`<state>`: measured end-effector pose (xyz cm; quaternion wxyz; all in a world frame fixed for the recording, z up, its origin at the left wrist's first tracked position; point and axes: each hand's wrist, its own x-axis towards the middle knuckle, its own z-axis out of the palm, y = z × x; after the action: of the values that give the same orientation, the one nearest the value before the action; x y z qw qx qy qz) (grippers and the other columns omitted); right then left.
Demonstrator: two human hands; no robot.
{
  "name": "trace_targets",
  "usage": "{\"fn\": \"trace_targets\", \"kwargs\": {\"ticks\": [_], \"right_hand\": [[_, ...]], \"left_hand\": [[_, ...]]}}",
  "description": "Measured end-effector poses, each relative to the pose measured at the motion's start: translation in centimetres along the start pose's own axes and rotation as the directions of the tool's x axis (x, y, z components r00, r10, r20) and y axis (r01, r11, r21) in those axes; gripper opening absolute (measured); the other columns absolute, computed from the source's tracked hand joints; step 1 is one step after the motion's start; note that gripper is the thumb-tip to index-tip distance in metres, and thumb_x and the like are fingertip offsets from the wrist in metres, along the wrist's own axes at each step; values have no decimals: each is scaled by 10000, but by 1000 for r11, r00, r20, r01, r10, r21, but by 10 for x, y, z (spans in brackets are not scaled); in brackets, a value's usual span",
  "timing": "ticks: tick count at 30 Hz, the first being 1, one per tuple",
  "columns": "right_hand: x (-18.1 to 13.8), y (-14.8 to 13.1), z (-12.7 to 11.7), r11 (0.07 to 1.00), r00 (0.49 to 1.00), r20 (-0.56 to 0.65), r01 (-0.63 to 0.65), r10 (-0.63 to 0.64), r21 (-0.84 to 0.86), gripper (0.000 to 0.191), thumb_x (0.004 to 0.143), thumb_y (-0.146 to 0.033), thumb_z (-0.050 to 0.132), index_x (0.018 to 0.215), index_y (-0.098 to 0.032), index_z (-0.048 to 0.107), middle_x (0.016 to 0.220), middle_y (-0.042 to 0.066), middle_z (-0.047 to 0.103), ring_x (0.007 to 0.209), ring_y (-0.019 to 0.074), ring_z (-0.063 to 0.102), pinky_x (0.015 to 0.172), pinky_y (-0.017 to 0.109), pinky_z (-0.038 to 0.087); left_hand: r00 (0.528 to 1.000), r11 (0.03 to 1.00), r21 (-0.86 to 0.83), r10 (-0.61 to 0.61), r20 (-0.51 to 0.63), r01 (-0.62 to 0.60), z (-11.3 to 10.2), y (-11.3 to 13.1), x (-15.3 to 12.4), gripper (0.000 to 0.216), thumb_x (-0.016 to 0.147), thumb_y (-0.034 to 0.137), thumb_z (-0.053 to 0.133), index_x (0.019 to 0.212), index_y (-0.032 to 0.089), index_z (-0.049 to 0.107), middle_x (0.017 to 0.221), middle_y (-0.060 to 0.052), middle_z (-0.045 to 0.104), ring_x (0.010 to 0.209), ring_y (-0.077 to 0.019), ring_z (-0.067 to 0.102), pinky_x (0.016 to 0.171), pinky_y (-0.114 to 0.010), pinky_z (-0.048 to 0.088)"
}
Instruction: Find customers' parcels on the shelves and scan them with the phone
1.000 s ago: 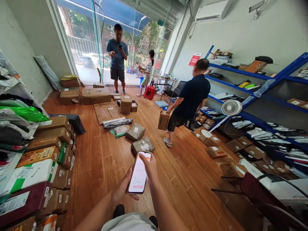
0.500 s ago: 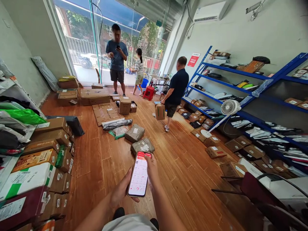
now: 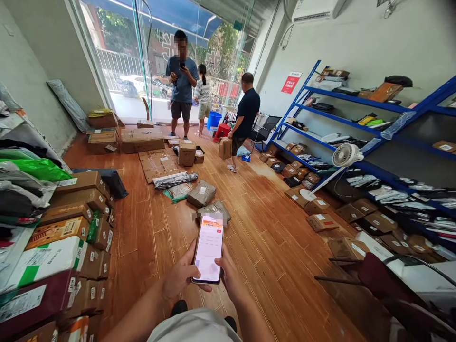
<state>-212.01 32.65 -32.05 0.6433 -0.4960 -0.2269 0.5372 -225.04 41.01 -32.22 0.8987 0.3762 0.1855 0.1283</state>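
Held low at six o'clock, a slim black-edged smartphone with a lit pink-and-white screen (image 3: 208, 248), cradled from both sides. Left hand (image 3: 180, 278) wrapped under the lower edge, thumb lying across the bottom corner; right hand (image 3: 230, 275) closed along the right edge, fingers behind the case. Both grips narrow, each shut on the phone.

Best handled by keeping the left palm as the support and freeing one thumb for tapping, screen tilted toward the face and clear of window glare. Worth steadying elbows against the body to spare a drop onto the reddish wooden plank floor (image 3: 270, 247).

Just beyond, at twelve o'clock, grey plastic-wrapped parcels (image 3: 202, 194) lying on the planks. At nine o'clock, stacked brown cardboard boxes with white labels (image 3: 76, 209). At three o'clock, blue metal shelving (image 3: 359, 122) with a white desk fan (image 3: 345, 155) in front.

Farthest, near the glass front, a person in a dark shirt carrying a small brown carton (image 3: 225, 148).
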Motion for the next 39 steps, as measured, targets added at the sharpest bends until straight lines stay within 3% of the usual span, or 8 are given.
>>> {"fn": "trace_targets", "kwargs": {"ticks": [4,10,16,19,23,29,33,39], "right_hand": [[-2,-1,2,1000,1000,-25,15,-14,9,526,594,-220,569,1121,-230,583,1010,21,704,934,246,615,820,362,470],[-4,3,1,994,996,-42,69,-73,-82,519,654,-237,652,1162,-252,549,1067,23,691,956,228,614,842,359,477],[-8,2,1,996,997,1,79,-79,-35,517,670,-245,586,1185,-256,541,1079,27,686,918,223,626,801,348,491],[-10,3,1,996,997,-12,78,-78,-37,561,660,-223,614,1210,-262,511,1080,29,684,933,222,627,817,351,489],[-11,6,0,994,993,73,100,-96,-51,700,587,-175,717,1240,-264,480,1077,50,684,926,238,637,812,371,497],[6,0,2,996,979,-182,93,-91,3,378,632,-456,698,910,-201,685,885,52,727,818,246,645,747,356,508],[19,-4,6,995,953,-290,96,-91,3,416,624,-577,693,727,-173,688,730,56,712,665,215,620,637,322,482],[17,-4,15,989,937,-323,145,-135,9,469,660,-657,622,709,-192,668,639,12,664,584,176,564,557,288,446]], "left_hand": [[1000,998,62,8,-25,-6,2,-1,0,1070,571,11,514,1478,372,76,1315,-90,552,887,-258,648,595,-329,576],[1000,998,-58,14,-11,-15,4,-3,2,967,652,96,517,1481,354,90,1292,-102,571,783,-228,664,564,-351,586],[982,998,59,-2,-190,13,12,-5,4,786,831,319,545,1489,271,117,1201,-168,609,677,-220,659,436,-295,544],[991,999,42,25,-134,-19,12,-5,4,824,771,282,550,1485,261,138,1214,-160,600,695,-225,649,452,-317,557],[997,1000,25,14,-71,-13,9,-4,0,957,623,103,527,1480,300,149,1208,-112,611,754,-215,635,530,-326,573],[997,998,58,11,-77,-7,6,-7,0,1080,568,12,485,1470,407,41,1236,-62,600,875,-250,626,539,-312,570],[997,999,19,-25,-70,26,2,-13,2,1108,562,48,491,1471,370,-54,1218,-72,605,806,-217,617,542,-329,581],[995,1000,14,-24,-93,25,2,-12,1,1082,572,92,490,1475,340,-52,1210,-81,595,771,-208,614,552,-352,586]]}}
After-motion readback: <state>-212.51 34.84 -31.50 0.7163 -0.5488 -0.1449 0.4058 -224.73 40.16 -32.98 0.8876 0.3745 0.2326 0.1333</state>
